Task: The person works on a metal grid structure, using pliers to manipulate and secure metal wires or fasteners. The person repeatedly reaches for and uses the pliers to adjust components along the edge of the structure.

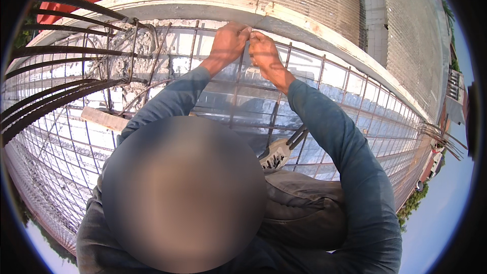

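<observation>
My left hand (228,43) is closed, its fingers pinched together at the far edge of a rebar grid (236,91). Right beside it, my right hand (264,57) is closed too, its thumb and fingertips close to those of the left. Whatever the two hands pinch is too small to make out. They meet where an upright bar reaches the top crosswise bar, just inside a long wooden board (223,5). Below my right forearm, two dark handles of a tool (297,137) show next to my shoe (276,155).
Thick ribbed rebar rods (66,50) stick out at the left, near rough concrete (144,45). A short wood piece (104,118) lies on the grid. Corrugated sheets (309,0) lie beyond the board. More bar ends (446,139) jut out at the far right. A red object (68,0) is at the upper left.
</observation>
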